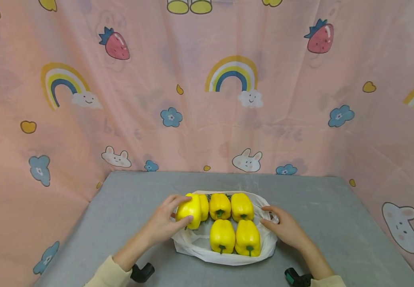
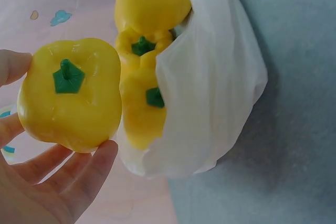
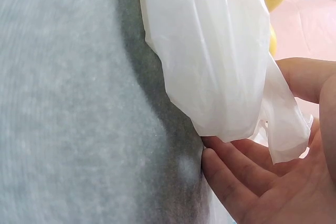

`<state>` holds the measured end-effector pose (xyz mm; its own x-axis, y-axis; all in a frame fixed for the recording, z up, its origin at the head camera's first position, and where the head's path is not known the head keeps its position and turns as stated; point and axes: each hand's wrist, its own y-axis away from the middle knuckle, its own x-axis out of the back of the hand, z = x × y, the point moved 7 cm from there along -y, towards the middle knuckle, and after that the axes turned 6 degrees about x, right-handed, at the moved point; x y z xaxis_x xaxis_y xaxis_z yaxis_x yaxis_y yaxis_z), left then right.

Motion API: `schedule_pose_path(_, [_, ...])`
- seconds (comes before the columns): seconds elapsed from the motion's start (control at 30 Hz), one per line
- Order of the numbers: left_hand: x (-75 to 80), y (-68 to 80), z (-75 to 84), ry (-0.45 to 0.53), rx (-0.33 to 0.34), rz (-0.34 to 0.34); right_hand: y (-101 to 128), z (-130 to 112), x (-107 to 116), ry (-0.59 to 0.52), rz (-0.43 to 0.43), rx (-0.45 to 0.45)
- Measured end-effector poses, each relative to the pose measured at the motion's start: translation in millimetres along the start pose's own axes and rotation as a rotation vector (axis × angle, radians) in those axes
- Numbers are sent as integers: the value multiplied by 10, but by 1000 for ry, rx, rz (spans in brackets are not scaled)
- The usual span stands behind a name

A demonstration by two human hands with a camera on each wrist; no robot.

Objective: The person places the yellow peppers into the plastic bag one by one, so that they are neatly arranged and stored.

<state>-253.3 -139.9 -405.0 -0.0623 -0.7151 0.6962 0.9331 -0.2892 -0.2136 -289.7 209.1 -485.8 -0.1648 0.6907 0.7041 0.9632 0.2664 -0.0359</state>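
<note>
head view shows the left hand curled around a yellow pepper at the left edge of a white plastic bag, thumb on the near side and fingers over the top. left wrist view confirms the grip: the pepper sits between thumb and fingers, green stem facing the camera, just outside the bag's open rim. the right hand pinches the bag's right edge, and right wrist view shows the film caught between the thumb and the curled fingers.

the risk, as a judgement: the pepper is smooth, glossy and broad for the hand, so a loose hold could let it slide out and roll across the grey table. the bag is thin and limp, so if the right hand tugs or lets go, the rim could fold over the opening or shift the peppers inside. the held pepper is touching or nearly touching its neighbour, so a nudge could tip that row.

the bag lies flat and open on the table. inside it are five more yellow peppers: three in the far row and two in the near row, stems pointing toward the person, packed close together. a pink printed curtain hangs behind the table.
</note>
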Motion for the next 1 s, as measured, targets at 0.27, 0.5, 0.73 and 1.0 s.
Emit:
schedule_pose_path(0.27, [-100,65,-1,25,10,-37,-2,13,1,2,-1,-2])
schedule_pose_path(0.5, [-199,139,-44,48,36,-75,-5,28,-4,-1,-6,-6])
schedule_pose_path(0.73, [-325,180,-102,65,83,-116,-12,25,-4,9,-7,-16])
schedule_pose_path(1.0, [-435,224,-167,93,132,-155,-13,23,-10,8,-5,-20])
